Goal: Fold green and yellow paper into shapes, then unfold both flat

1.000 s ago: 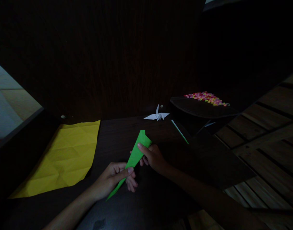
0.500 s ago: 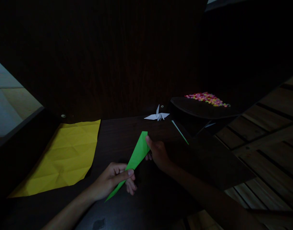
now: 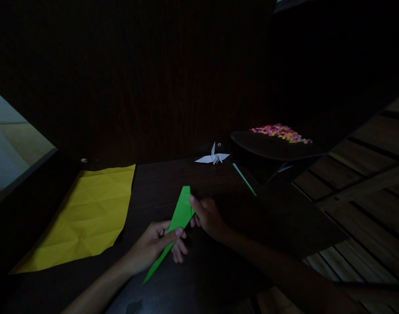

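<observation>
Head view, dim light: left hand (image 3: 155, 245) pinches the lower half of a long, narrow folded green paper (image 3: 177, 220), thumb on top; right hand (image 3: 207, 216) grips its upper end; paper held slanted just above the dark counter (image 3: 219, 270); creased yellow sheet (image 3: 83, 216) lies flat to the left; white paper crane (image 3: 213, 158) at the far edge; small coloured pieces (image 3: 279, 133) on a dark tray (image 3: 271, 150) to the right.

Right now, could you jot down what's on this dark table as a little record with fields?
Left hand: left hand pinches the lower half of the folded green paper
Right hand: right hand grips its upper edge
Green paper: long, narrow, pointed toward the person
Left of hands: creased yellow sheet lying flat
Behind hands: small white paper crane
Far right: dark tray holding tiny colourful pieces
Surface: dark wooden table
</observation>
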### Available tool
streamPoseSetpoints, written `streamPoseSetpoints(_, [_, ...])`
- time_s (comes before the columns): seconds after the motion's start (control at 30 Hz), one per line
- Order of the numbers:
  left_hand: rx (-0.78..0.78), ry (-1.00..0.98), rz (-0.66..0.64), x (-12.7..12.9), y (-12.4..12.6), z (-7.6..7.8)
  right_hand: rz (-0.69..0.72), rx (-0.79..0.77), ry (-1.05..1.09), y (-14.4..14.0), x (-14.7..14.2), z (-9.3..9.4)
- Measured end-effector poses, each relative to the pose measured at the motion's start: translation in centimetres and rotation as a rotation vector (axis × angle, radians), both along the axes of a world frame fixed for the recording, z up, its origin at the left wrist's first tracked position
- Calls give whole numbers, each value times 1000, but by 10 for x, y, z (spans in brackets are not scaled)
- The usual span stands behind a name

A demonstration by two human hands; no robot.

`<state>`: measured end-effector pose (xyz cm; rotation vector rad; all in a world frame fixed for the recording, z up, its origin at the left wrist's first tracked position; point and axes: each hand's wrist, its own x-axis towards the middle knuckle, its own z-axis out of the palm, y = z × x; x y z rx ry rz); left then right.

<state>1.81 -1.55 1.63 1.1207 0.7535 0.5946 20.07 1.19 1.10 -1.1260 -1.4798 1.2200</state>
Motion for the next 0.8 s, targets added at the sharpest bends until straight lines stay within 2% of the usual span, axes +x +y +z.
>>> streamPoseSetpoints(0.13, [6,-10,8,0,0,3,133,-39,1,-1,-1,0])
streamPoseSetpoints(0.27, [10,-38,-10,0,-2,6,166,-78,-31,0,0,3])
streamPoseSetpoints(0.37, [12,-45,-35,1,-3,5,140,-119,-50,2,1,3])
streamPoseSetpoints(0.57, [-27,-58,-49,0,-3,-1,73,-92,-46,6,4,2])
streamPoseSetpoints(0.8, [-74,-26,-19,-2,0,-4,-87,-70,-33,20,19,6])
